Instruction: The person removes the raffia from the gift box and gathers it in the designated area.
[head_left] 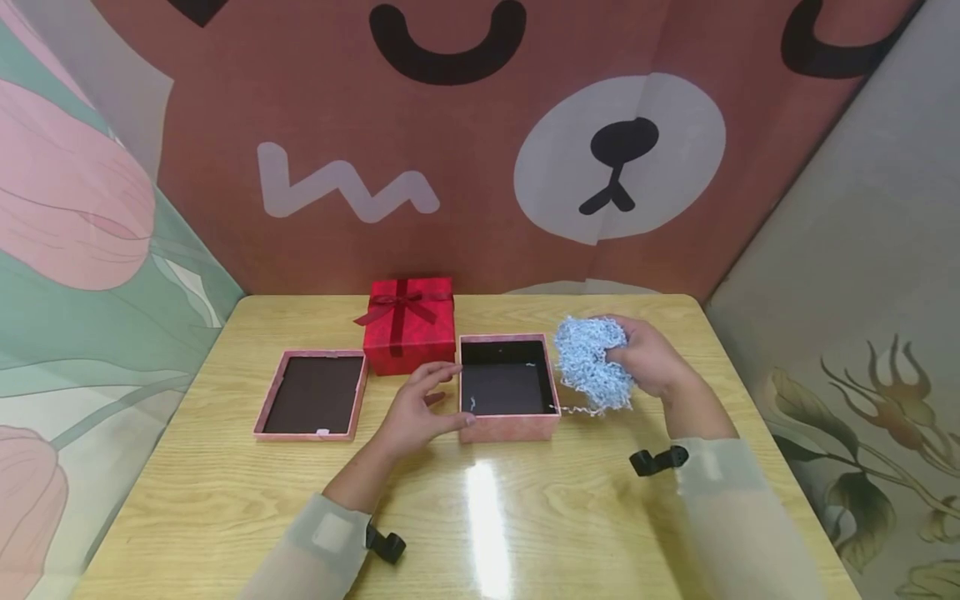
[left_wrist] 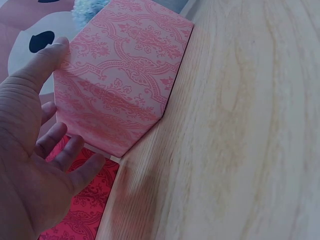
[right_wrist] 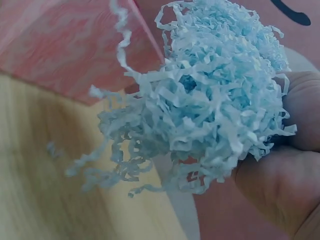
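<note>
In the head view a pink patterned box stands uncovered at the middle of the table, its dark inside holding a few stray shreds. My left hand is at its left side, fingers spread, thumb at the near left rim. The left wrist view shows those loosely extended fingers beside the box's patterned wall. To the right of the box, my right hand grips a bundle of light blue shredded paper above the table. Crinkled strands dangle from the shredded paper, one trailing toward the box.
A box lid lies inside-up on the left of the wooden table. Behind the left hand stands a red gift box with a dark red ribbon bow. A printed wall rises along the table's far edge.
</note>
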